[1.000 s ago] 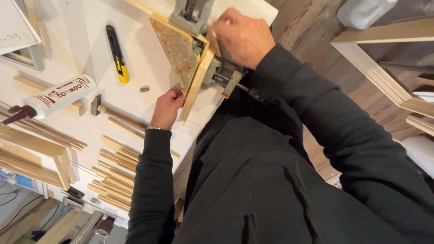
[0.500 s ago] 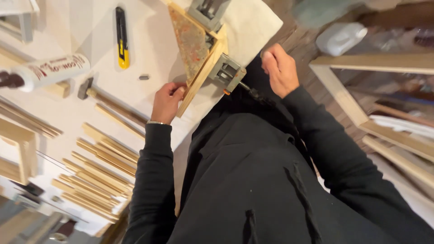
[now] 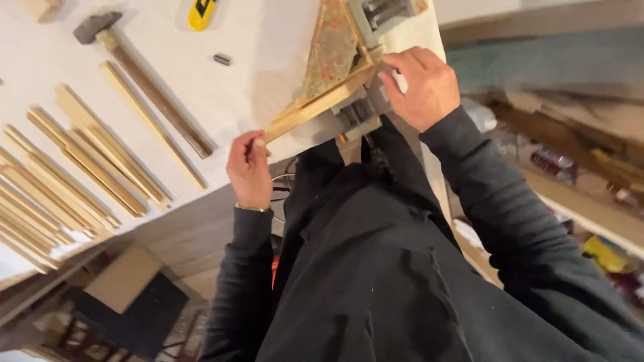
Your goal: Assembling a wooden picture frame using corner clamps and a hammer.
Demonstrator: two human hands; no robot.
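Wooden strip (image 3: 315, 107) — end between left fingers (image 3: 258, 144)

The counter (image 3: 268, 67) carries 1 hammer (image 3: 144, 87), 1 yellow knife (image 3: 201, 12), 1 small dark bit (image 3: 222, 59), and 1 grey clamp (image 3: 355, 110) with 1 wooden frame corner (image 3: 322, 100). Over 10 wooden strips (image 3: 80, 167) lie alongside; the exact count is unclear. 2 hands show.

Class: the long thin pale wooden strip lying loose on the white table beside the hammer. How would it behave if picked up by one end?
The long thin pale wooden strip looks light, probably flexing slightly. Its flat, squared faces suggest sliding, not rolling.
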